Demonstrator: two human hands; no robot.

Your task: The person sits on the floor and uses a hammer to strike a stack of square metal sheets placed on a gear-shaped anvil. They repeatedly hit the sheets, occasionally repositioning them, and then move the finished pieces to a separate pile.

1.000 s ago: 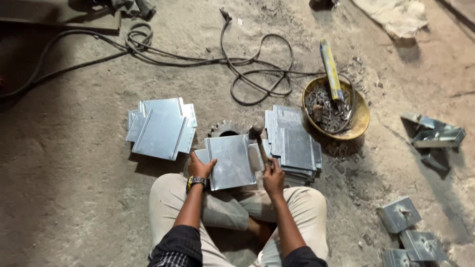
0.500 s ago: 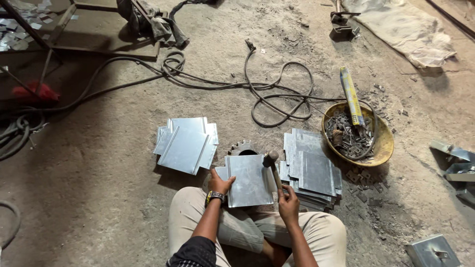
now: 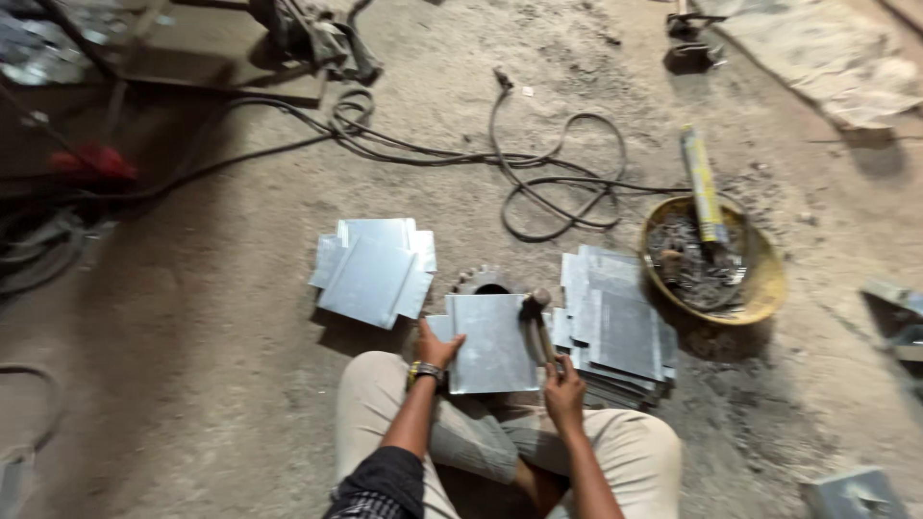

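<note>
Hands work over a metal sheet (image 3: 492, 341) that lies flat on the dusty floor (image 3: 192, 384), just in front of the seated person's crossed legs. Under the sheet's far edge sits a toothed gear (image 3: 483, 280), partly covered by it. The left hand (image 3: 437, 346) lies on the sheet's left edge, fingers spread and pressing down on it. The right hand (image 3: 563, 384) is closed around the handle of a hammer (image 3: 538, 322), whose head rests at the sheet's upper right corner, touching or just above it; which of the two cannot be told.

Just right of the sheet lies a stack (image 3: 615, 327) of similar sheets, fanned unevenly. A smaller pile (image 3: 373, 271) of sheets lies to the upper left, apart from the one in hand. Beyond the stack stands a yellow bowl (image 3: 764, 284) holding dark scrap, with a yellowish tube (image 3: 702, 183) leaning over its far rim. Black cables (image 3: 558, 183) loop across the floor beyond the sheets. A folded metal bracket (image 3: 851, 492) shows at the lower right edge.
</note>
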